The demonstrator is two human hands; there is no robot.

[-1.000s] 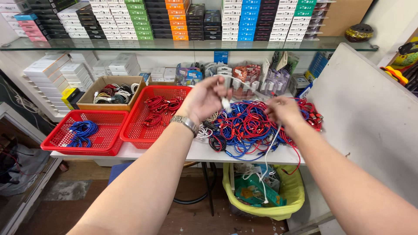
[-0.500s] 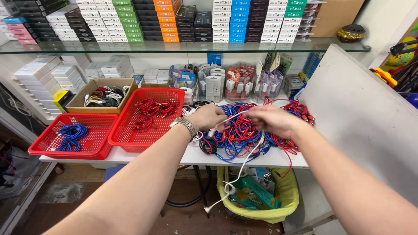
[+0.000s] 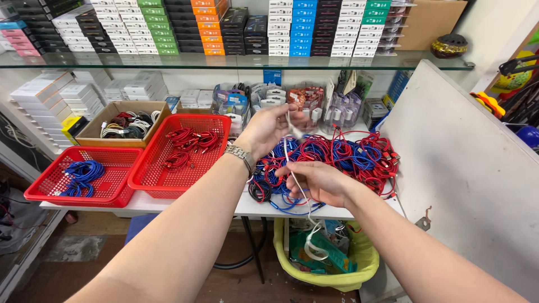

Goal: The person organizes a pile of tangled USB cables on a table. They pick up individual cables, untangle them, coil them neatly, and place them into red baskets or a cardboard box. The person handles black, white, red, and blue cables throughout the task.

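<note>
Holding a white cable (image 3: 292, 168) taut betw. both hands: left hand (image 3: 268, 130) raised, fingers pinched on the upper end; right hand (image 3: 314, 182) lower and nearer the body, thumb and fingers closed on the cable mid-length. Long axis runs near-vertical, slightly tilted, upper end pointing away toward the shelf packs, lower part falling past the right hand, off the table edge (image 3: 168, 205), toward the yellow bin (image 3: 348, 278) below. Free tail loops under the right hand; its plug can't be made out. Right hand is nearer the hanging slack; left is nearer the top end. Just beyond both hands: red/blue cable pile (image 3: 359, 157). Left of the left hand: red basket (image 3: 168, 185) w/ red cables.
</note>
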